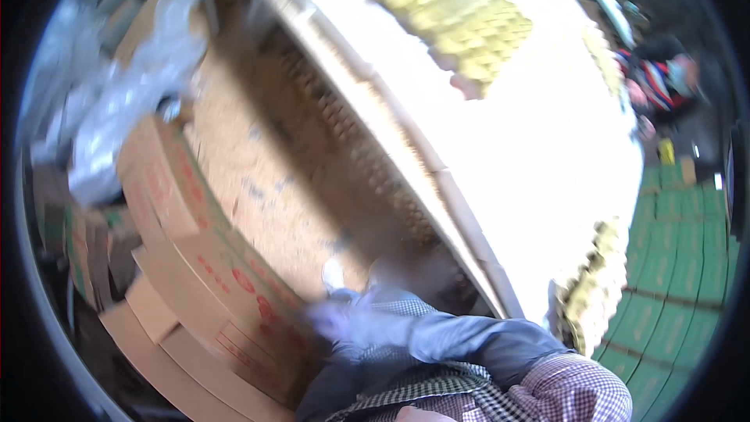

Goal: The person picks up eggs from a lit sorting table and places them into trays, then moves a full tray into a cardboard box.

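Note:
My right hand point(331, 320), in a pale purplish glove and blurred, is in front of my body, close to the near end of a large brown cardboard carton point(228, 287) with red and green print. Whether it touches the carton or holds anything cannot be told. Its arm wears a blue-grey sleeve cover over a checked sleeve and crosses my checked apron. My left hand is not distinguishable; a dark sleeve point(334, 384) shows beneath the right forearm. Right of the carton, a brightly lit, overexposed work table point(545, 146) bears yellow pieces point(457, 12) in rows.
Crumpled clear plastic bags point(129, 99) lie beyond the carton, and other cardboard point(176, 357) lies to its left. Another person point(662, 82) is across the table at the upper right. Green cartons point(662, 264) are stacked at the right. A shoe point(333, 275) shows on the brown floor.

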A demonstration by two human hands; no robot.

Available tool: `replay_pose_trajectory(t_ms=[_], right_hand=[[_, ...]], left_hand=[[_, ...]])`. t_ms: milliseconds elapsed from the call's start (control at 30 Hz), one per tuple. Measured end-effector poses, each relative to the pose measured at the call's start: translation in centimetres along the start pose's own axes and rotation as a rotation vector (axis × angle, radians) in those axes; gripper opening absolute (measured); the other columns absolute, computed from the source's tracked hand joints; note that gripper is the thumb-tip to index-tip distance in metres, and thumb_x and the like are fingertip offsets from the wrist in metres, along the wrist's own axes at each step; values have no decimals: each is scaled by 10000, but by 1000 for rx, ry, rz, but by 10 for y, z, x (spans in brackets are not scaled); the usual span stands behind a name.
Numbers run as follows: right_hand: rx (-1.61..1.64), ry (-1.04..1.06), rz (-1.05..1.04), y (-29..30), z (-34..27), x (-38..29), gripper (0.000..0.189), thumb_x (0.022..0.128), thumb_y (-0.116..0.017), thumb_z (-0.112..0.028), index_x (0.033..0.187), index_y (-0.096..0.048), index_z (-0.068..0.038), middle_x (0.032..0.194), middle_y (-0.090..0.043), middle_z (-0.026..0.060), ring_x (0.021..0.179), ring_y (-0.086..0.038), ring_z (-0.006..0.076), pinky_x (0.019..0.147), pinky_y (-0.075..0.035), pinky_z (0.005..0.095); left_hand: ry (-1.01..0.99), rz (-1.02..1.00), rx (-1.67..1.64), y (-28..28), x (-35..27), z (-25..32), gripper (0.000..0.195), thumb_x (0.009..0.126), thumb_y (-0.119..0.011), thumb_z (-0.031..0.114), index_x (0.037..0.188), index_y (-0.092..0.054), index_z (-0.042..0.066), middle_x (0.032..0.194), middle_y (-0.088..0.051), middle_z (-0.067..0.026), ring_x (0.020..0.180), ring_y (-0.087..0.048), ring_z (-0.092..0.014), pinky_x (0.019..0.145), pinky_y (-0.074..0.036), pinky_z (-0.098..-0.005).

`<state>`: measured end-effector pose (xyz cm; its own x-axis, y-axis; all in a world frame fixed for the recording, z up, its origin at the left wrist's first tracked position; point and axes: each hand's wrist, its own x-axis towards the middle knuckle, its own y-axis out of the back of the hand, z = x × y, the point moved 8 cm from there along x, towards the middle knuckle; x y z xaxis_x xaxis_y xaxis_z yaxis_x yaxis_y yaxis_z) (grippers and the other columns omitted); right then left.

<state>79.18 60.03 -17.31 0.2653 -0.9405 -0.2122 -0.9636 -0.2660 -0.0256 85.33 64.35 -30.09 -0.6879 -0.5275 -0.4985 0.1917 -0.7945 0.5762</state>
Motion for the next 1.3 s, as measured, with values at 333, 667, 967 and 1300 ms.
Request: replay_pose_trajectory(t_ms=[333, 667, 967, 1300], right_hand=[[-203, -265, 857, 100, -233, -244, 480, 993, -519, -255, 1414, -480, -28, 1338, -549, 209, 1262, -532, 292, 1072, -426, 361], [-363, 19, 801, 104, -256, -208, 392, 969, -608, -216, 1313, -574, -30, 1328, -569, 174, 1223, -566, 314, 1045, -463, 390], [598, 19, 738, 155, -228, -113, 643, 1005, -551, -324, 1542, -308, -67, 1464, -472, 157, 1323, -482, 232, 1099, -399, 372], [778, -328, 458, 81, -85, 81, 522, 889, -634, -270, 1349, -519, -52, 1261, -623, 138, 1117, -612, 294, 955, -499, 421]], left_hand=[[-609, 5, -318, 205, 34, 292, 474, 950, -531, 110, 1416, -499, 31, 1297, -612, -181, 1112, -625, -316, 951, -496, -393], [-703, 500, 1007, 323, 269, 491, 580, 935, -496, 154, 1497, -373, 226, 1358, -485, -60, 1380, -381, -249, 1164, -147, -596], [-1045, 1101, 163, 443, 40, 378, 441, 707, -743, 121, 1147, -729, 89, 1049, -648, -61, 1029, -563, -297, 992, -421, -433], [-200, 1007, 268, 369, -87, 156, 238, 862, -626, 67, 1079, -723, 72, 961, -643, -75, 950, -596, -286, 883, -497, -425]])
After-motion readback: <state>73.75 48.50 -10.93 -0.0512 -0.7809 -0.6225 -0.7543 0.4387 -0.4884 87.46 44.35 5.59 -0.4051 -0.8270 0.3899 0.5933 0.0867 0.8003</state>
